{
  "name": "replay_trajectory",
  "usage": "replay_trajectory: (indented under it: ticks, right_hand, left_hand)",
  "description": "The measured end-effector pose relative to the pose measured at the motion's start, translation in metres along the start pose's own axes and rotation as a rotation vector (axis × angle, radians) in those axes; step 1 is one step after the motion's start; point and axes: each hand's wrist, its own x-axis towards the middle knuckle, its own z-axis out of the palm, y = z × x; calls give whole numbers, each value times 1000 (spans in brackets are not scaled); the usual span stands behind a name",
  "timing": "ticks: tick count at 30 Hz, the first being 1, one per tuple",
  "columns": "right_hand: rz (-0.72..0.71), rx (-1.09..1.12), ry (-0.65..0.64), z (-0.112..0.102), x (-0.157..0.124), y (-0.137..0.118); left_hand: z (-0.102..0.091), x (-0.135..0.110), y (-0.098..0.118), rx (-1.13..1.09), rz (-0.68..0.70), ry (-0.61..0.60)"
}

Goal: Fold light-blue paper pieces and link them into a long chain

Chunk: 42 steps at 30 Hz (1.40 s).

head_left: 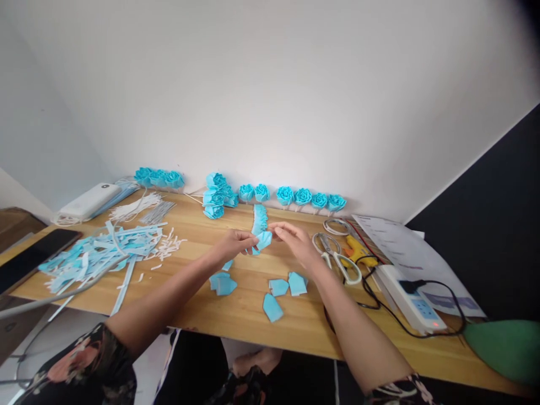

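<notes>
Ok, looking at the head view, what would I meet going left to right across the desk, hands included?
Black phone, pile of blue and white scraps, left hand, small blue piece it holds, right hand, scissors, yellow glue gun, white power strip, green object.

Pale blue petals [265,240], black floral sleeves [80,365]

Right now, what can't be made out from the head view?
All in the head view:
- Whether the right hand touches the blue piece: too small at the fingertips.
- Left palm: hidden by the left hand's own back.
- Print on the paper sheet: too small, blurred.
- Phone's far end: cut by the left edge.
- Green object: cut by the right edge.
</notes>
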Motion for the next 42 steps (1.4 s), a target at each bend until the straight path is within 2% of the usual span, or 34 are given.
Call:
replay_trajectory:
  ticks: [5,11,18,22,25,31,36,42]
  right_hand:
    - [-18,-90,-113,-1,0,3]
    - [-45,-96,-147,2,0,8]
    - [-67,-118,28,0,3,9]
    - [-77,-121,65,3,3,8]
    - [-67,-83,30,4,2,5]
    - [-6,80,-69,0,1,3]
    - [17,74,-127,3,1,9]
    - [35,31,-120,4,2,11]
  left_hand:
    - [0,3,0,109,19,-36]
    - [2,11,-3,7,49,26]
    - [1,12,-9,-229,15,-52]
    - [4,15,-11,-77,51,-1]
    - [8,18,-13,-55,89,33]
    - [12,18,-17,-47,81,66]
    - [14,16,-18,-43,77,31]
    - [15,15,-20,-53,78,-14]
